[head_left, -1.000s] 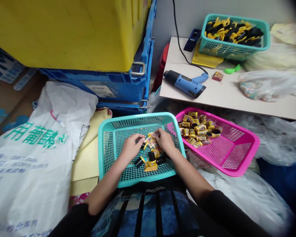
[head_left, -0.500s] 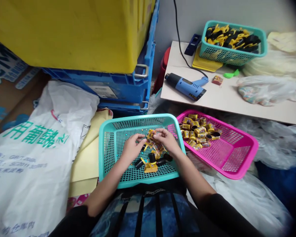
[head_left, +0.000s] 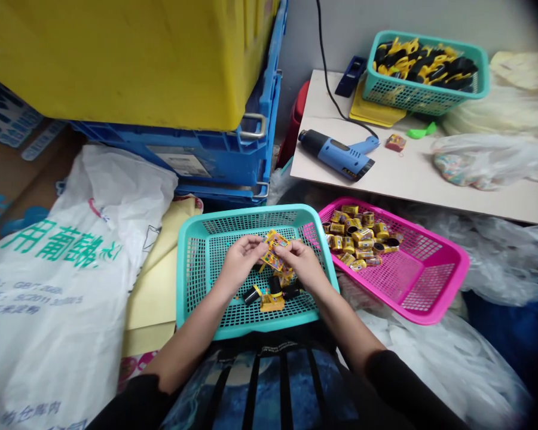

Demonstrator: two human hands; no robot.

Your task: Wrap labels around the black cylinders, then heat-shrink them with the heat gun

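Between my two hands is a flat yellow printed wrapper (head_left: 274, 249), held up over a turquoise basket (head_left: 187, 280). The fingers of my left hand (head_left: 241, 261) pinch its left edge. My right hand (head_left: 303, 263) has its thumb and fingers closed on the right side. Below them in the basket lie several black cylinders (head_left: 252, 295) and a yellow wrapped piece (head_left: 272, 303). More yellow wrappers (head_left: 287, 276) are partly hidden under my hands. Tiny coloured bits are scattered over the basket's mesh floor.
A pink basket (head_left: 448, 292) with many yellow-labelled cylinders (head_left: 364, 234) adjoins on the right. On the table (head_left: 314, 113) rest a blue heat gun (head_left: 336, 156) and a turquoise basket (head_left: 425, 101) of black and yellow parts. Stacked crates (head_left: 197, 155) and a white sack (head_left: 58, 298) stand left.
The wrapper has been raised slightly and now shows its printed face more fully. My right hand has shifted a little down and both hands grip its sides.
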